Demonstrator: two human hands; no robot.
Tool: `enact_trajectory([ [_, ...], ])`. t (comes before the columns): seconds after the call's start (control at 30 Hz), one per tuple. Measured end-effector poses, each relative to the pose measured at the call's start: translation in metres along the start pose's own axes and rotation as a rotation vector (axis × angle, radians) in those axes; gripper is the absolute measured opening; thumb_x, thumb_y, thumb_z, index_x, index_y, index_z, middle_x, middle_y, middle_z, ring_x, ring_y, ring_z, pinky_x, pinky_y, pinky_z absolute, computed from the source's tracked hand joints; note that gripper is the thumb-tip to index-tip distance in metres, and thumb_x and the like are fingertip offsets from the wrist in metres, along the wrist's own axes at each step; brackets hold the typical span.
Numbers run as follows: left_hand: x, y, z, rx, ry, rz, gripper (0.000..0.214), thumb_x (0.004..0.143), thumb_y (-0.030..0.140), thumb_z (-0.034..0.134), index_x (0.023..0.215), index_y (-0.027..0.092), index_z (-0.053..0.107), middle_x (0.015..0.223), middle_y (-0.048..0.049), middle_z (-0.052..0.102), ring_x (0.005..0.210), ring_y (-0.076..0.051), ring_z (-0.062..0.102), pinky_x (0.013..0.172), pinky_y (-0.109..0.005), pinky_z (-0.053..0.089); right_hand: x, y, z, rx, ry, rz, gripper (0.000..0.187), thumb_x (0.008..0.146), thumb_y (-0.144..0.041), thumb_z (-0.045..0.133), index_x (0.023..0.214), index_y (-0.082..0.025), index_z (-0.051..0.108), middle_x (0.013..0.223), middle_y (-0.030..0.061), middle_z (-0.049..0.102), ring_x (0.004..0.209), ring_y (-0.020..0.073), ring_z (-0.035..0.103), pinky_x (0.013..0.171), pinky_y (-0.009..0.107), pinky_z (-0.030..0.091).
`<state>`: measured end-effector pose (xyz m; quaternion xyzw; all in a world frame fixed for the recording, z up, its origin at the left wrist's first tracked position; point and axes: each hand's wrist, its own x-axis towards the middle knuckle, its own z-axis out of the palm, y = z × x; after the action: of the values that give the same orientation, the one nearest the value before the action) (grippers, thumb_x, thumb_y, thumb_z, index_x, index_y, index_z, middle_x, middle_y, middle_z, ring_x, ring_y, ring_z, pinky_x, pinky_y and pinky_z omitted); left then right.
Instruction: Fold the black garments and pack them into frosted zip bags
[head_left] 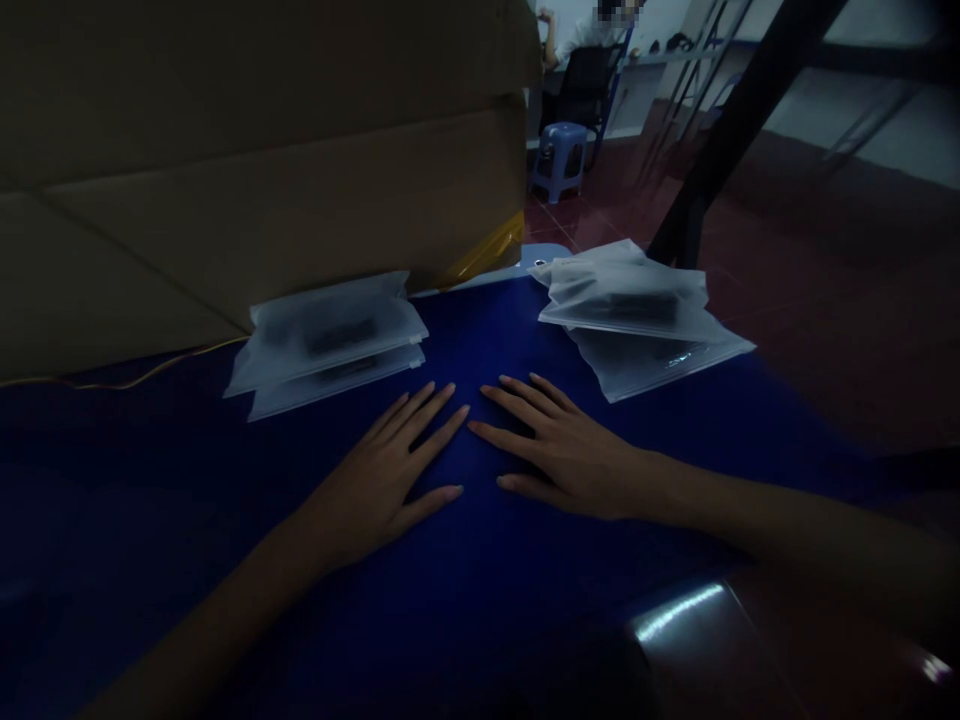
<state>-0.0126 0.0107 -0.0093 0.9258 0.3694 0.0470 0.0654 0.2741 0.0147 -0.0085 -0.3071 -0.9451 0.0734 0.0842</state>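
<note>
My left hand (390, 470) lies flat, palm down, on the blue table (150, 480), fingers stretched out and holding nothing. My right hand (559, 445) lies flat beside it, fingers spread, fingertips nearly touching those of the left. A stack of frosted plastic bags (330, 340) with dark contents sits just beyond my left hand. Another pile of frosted bags (637, 315) lies beyond my right hand at the table's far right edge.
A large cardboard box (247, 160) stands at the back left, with yellow tape (487, 250) at its corner. A thin yellow cord (142, 378) runs along the table. Beyond are a red floor, a blue stool (559, 155), a dark post (720, 140) and a seated person (592, 40).
</note>
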Motion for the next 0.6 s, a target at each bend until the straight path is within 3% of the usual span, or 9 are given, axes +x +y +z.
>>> enact_trajectory([
  [0.13,0.001,0.0,-0.001,0.001,0.007,0.005,0.079,0.104,0.061,0.047,0.167,0.03,0.011,0.175,-0.0077,0.012,0.16,-0.035,0.019,0.128,-0.058,0.027,0.001,0.01,-0.007,-0.137,0.191,0.11,0.054,0.107,-0.044,0.046,0.153,-0.017,0.049,0.168,0.0196,0.03,0.159,0.039,0.019,0.127,0.065,0.021],
  [0.27,0.001,0.001,-0.002,-0.009,-0.004,-0.004,0.079,0.104,0.061,0.046,0.167,0.031,0.009,0.175,-0.007,0.012,0.16,-0.035,0.018,0.128,-0.059,0.026,-0.002,0.038,-0.023,-0.295,0.395,0.371,0.041,0.104,-0.045,0.05,0.123,-0.016,0.072,0.175,0.0107,0.015,0.159,0.046,0.012,0.125,0.071,0.015],
  [0.33,0.001,0.001,-0.003,-0.013,-0.014,-0.008,0.079,0.105,0.062,0.045,0.167,0.032,0.007,0.175,-0.0062,0.011,0.16,-0.035,0.018,0.128,-0.059,0.026,-0.005,0.053,-0.027,-0.336,0.421,0.485,0.04,0.103,-0.047,0.052,0.116,-0.016,0.074,0.175,0.0071,0.011,0.157,0.0506,0.01,0.121,0.078,0.014],
  [0.4,0.0,0.001,-0.003,-0.009,-0.022,-0.01,0.079,0.105,0.062,0.044,0.167,0.033,0.005,0.175,-0.0061,0.01,0.16,-0.034,0.017,0.128,-0.059,0.025,-0.008,0.064,-0.028,-0.356,0.4,0.551,0.043,0.103,-0.05,0.052,0.108,-0.014,0.075,0.175,0.0093,0.015,0.156,0.0535,0.011,0.119,0.08,0.014],
  [0.6,0.0,0.001,-0.003,-0.005,-0.029,-0.016,0.079,0.105,0.063,0.042,0.167,0.033,0.004,0.175,-0.0057,0.009,0.16,-0.034,0.017,0.128,-0.059,0.025,-0.005,0.063,-0.021,-0.322,0.294,0.534,0.049,0.105,-0.048,0.046,0.109,-0.009,0.075,0.168,0.018,0.032,0.154,0.0517,0.023,0.12,0.078,0.017],
])
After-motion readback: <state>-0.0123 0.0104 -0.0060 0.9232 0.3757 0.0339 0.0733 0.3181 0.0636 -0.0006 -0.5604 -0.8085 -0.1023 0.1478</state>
